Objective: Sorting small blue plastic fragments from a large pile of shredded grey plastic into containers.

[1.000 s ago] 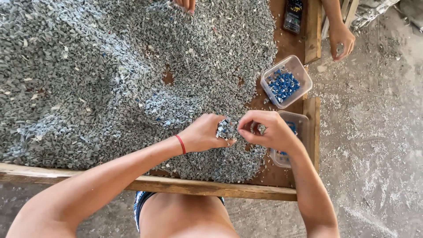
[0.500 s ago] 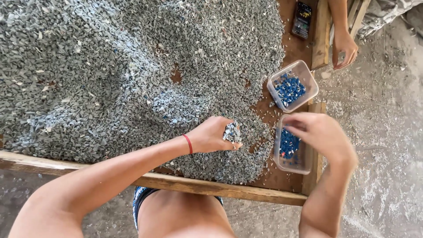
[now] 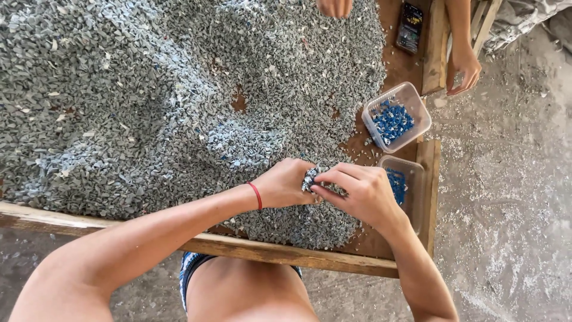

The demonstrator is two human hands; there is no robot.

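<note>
Left hand [image 3: 286, 183] cups small clump of grey plastic chips [image 3: 310, 177] over wooden desk [image 3: 286, 253] – right hand [image 3: 357, 194] fingers [image 3: 325, 189] pinch into it. Chips look light, stiff, loose, sharp-edged – best picked singly by edges.

Brown wooden table [image 3: 429, 179] under grey chip heap [image 3: 149, 89], two clear tubs [image 3: 396, 116] of blue pieces.

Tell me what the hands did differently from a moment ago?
The right hand came back from over the nearer tub and now picks at the grey chips cupped in the left hand. The left hand stayed put, holding its handful. Both tubs of blue bits and the grey heap are unchanged.
</note>
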